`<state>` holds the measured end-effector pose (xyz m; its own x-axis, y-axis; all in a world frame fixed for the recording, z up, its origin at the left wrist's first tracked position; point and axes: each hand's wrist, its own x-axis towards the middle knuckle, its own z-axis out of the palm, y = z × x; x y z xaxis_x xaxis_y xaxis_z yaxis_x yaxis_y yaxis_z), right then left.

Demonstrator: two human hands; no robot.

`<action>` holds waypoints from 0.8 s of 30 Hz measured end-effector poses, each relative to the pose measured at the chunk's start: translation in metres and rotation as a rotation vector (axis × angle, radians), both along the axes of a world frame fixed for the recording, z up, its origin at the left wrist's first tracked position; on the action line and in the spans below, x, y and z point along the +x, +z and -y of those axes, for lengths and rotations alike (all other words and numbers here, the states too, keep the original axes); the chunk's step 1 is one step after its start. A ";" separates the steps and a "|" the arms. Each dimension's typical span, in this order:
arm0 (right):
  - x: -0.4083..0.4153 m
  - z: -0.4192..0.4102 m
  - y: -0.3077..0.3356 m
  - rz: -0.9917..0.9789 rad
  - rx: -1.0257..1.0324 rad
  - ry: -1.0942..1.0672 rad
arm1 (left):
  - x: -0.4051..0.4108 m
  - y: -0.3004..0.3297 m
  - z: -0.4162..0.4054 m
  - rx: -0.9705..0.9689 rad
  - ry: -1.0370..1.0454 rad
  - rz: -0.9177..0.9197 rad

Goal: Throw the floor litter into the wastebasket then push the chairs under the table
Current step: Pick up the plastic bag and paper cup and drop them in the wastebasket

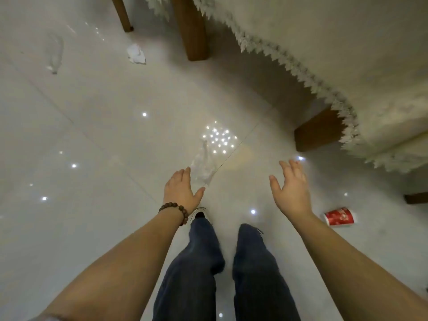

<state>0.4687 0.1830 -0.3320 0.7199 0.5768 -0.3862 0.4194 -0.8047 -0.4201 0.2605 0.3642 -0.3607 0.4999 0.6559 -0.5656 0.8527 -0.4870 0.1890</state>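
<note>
A clear crumpled plastic wrapper lies on the glossy floor just beyond my left hand, which is open with its fingers near the wrapper's edge. My right hand hovers open to the right, holding nothing. A crumpled white tissue sits farther off at the upper left, near a wooden leg. Another pale piece of litter lies at the far left. A red paper cup lies on its side to the right of my right forearm. No wastebasket is in view.
A table with a lace-edged cloth fills the upper right. Wooden legs stand under it, and another leg at the top left. A dark wooden piece shows at the right edge. My legs and a shoe are below.
</note>
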 end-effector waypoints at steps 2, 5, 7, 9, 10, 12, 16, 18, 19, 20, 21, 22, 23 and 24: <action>-0.003 -0.012 -0.064 -0.013 0.003 0.010 | -0.001 -0.069 -0.011 -0.007 -0.006 0.007; -0.006 -0.022 -0.157 -0.019 0.008 0.059 | -0.002 -0.170 -0.025 0.001 -0.047 0.005; -0.002 -0.025 -0.211 -0.004 0.013 0.094 | 0.001 -0.227 -0.033 0.010 -0.069 0.020; 0.008 -0.025 -0.258 0.014 0.019 0.125 | 0.007 -0.277 -0.041 0.016 -0.109 0.042; 0.016 -0.025 -0.278 0.025 0.021 0.137 | 0.011 -0.299 -0.044 0.019 -0.142 0.044; 0.033 -0.025 -0.310 0.057 0.023 0.163 | 0.020 -0.336 -0.052 0.017 -0.210 0.037; 0.057 -0.020 -0.349 0.100 0.005 0.190 | 0.037 -0.386 -0.066 -0.003 -0.313 0.033; 0.063 -0.014 -0.363 0.100 0.015 0.171 | 0.047 -0.401 -0.072 -0.024 -0.326 0.043; 0.065 -0.011 -0.370 0.098 0.027 0.155 | 0.051 -0.407 -0.075 -0.033 -0.328 0.039; 0.065 -0.007 -0.375 0.094 0.041 0.136 | 0.054 -0.412 -0.077 -0.043 -0.330 0.024; 0.066 -0.004 -0.380 0.088 0.053 0.118 | 0.057 -0.414 -0.078 -0.044 -0.336 0.005; 0.067 -0.001 -0.384 0.080 0.061 0.100 | 0.059 -0.415 -0.077 -0.032 -0.342 0.005; 0.068 0.002 -0.386 0.069 0.063 0.082 | 0.061 -0.416 -0.076 -0.015 -0.346 0.037; 0.069 0.005 -0.387 0.063 0.059 0.066 | 0.062 -0.416 -0.074 -0.001 -0.343 0.101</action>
